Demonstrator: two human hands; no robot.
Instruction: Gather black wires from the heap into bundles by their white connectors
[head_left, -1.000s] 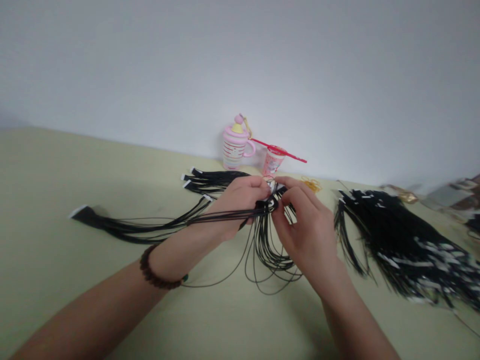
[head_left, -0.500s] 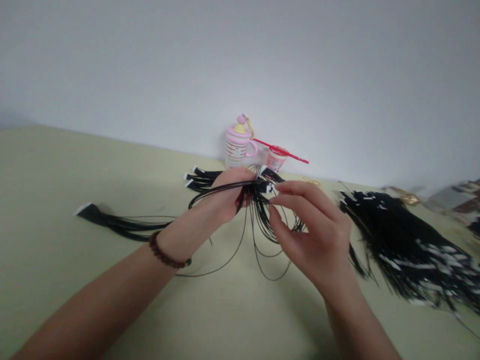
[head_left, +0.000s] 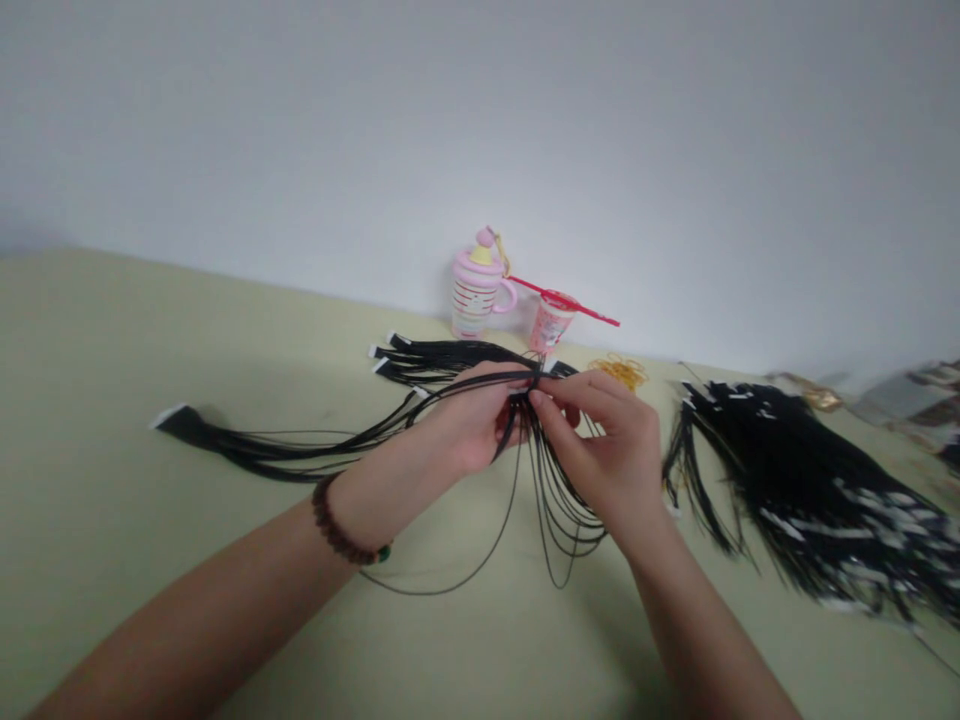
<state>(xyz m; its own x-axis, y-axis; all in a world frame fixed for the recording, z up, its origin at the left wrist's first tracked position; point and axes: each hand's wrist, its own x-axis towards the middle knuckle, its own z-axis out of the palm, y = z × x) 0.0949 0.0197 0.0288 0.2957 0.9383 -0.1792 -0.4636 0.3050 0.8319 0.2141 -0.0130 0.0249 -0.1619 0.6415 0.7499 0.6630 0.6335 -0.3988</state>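
Near the middle of the table, my left hand (head_left: 472, 425) is closed round a looped bunch of thin black cables (head_left: 551, 465). Against it, my right hand (head_left: 607, 430) pinches the cables where they gather, thumb and index finger together. Cable loops hang down between and below the hands. To the left, cables with a white-tipped end (head_left: 180, 425) lie on the table beyond my left forearm. Behind my hands rests another black bundle (head_left: 450, 352) with several white ends. My left palm and the exact spot pinched are partly hidden.
A pink-lidded mug (head_left: 474, 295) and a small pink cup (head_left: 553, 322) with a red stick (head_left: 592, 313) across it stand by the wall. Yellow bands (head_left: 619, 372) lie behind my right hand. A large pile of black cables (head_left: 817, 470) covers the right side.
My right hand has moved left and closed on the gathered cables. My left hand has shifted slightly right and down with the bunch. The yellow bands and the bundle behind are more visible.
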